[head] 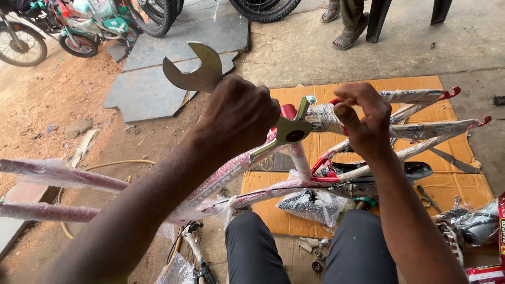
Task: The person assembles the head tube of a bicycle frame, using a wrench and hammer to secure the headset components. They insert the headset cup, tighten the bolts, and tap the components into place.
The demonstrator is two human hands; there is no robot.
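Left hand (238, 113) clenched into a fist around the shaft of a flat double-ended spanner (193, 70), one open jaw sticking up toward 11 o'clock of the fist, the other end down at 4 o'clock, seated on a fitting at the top of the red bicycle frame (294, 158). Right hand (364, 120) at 3 o'clock of that fitting, fingertips pinched together on the plastic-wrapped frame tube – thumb and forefinger curled in, touching the wrap. Frame wrapped in clear film, resting across the knees and stretching from 9 o'clock out to the red fork tips at 2 o'clock. Beneath it, a sheet of orange cardboard (452, 184) on the concrete. At 5 o'clock, a plastic bag of dark parts (313, 205). At 12 o'clock – sandalled feet (347, 26) of another person.
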